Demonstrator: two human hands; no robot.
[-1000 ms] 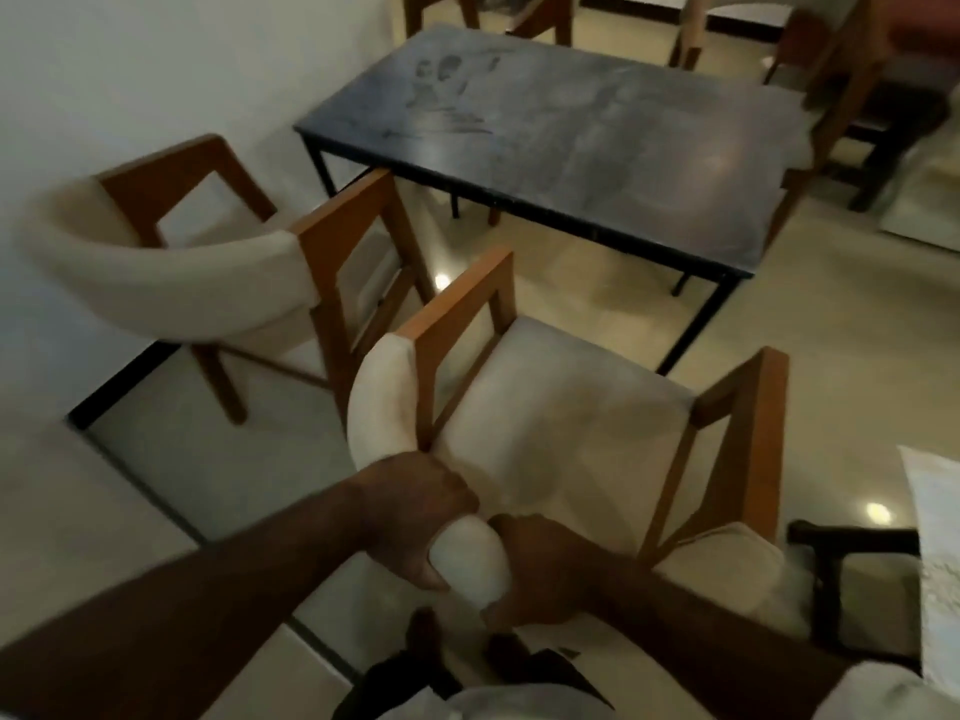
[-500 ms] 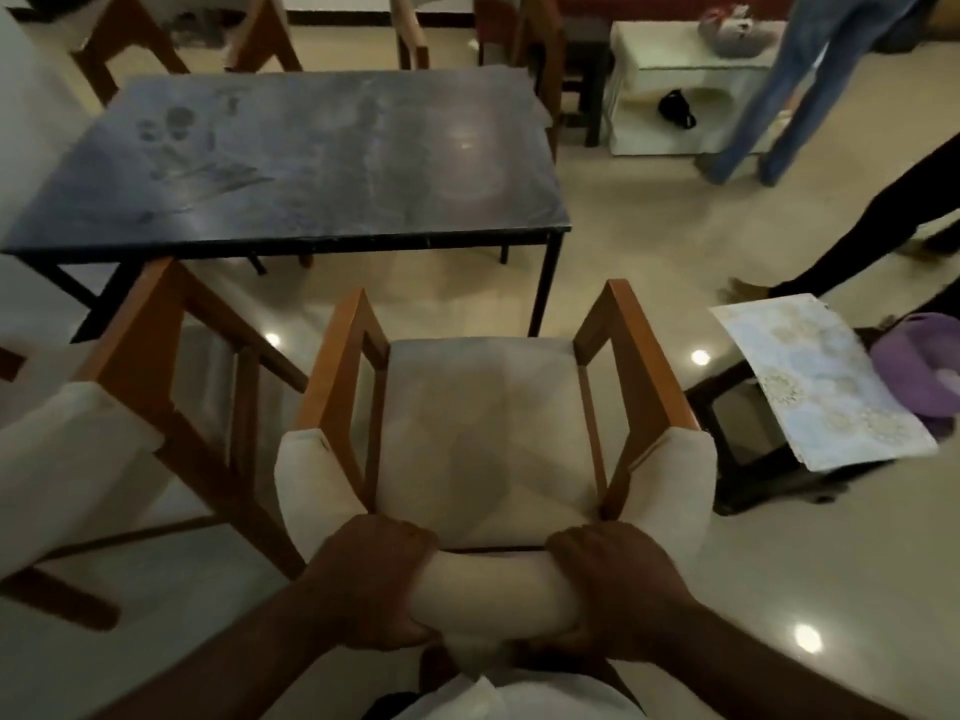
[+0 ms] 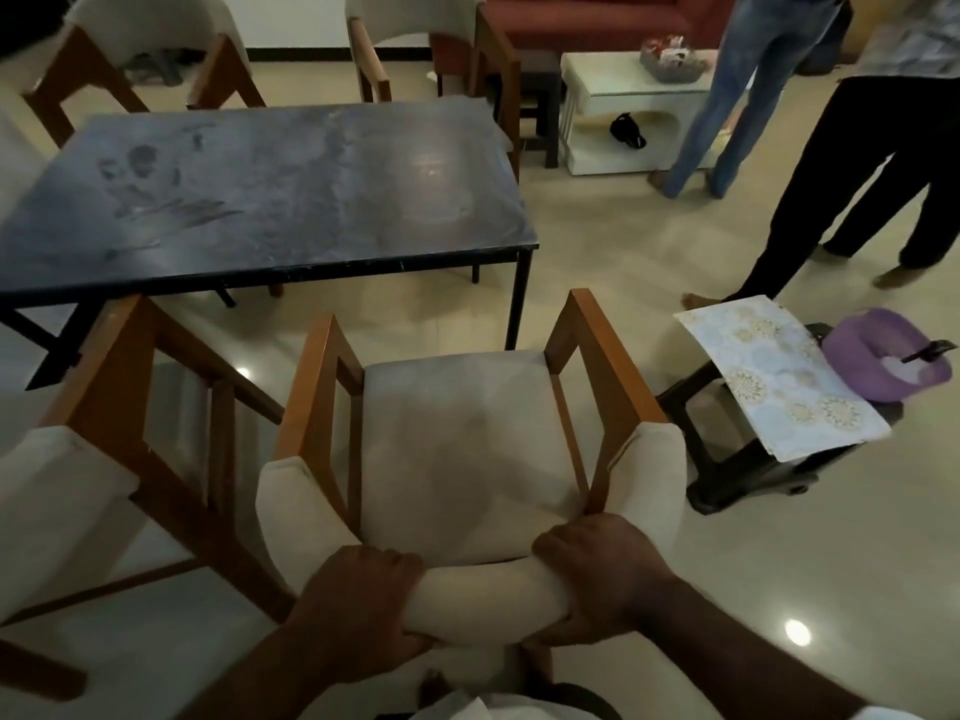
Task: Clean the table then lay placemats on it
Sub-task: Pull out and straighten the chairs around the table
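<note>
Dark table, black frame, at 10 o'clock; the top carries dusty smears and a handprint-like smudge toward its 9 o'clock end. Glossy beige tile floor carries the table, the centre chair at 6 o'clock, a second chair just beside it at 8 o'clock, and two more chairs at 11-12 o'clock. Black stool at 4 o'clock: patterned placemat on top, overhanging the edge, purple cushion against it. White side table at 1 o'clock holds a basket.
</note>
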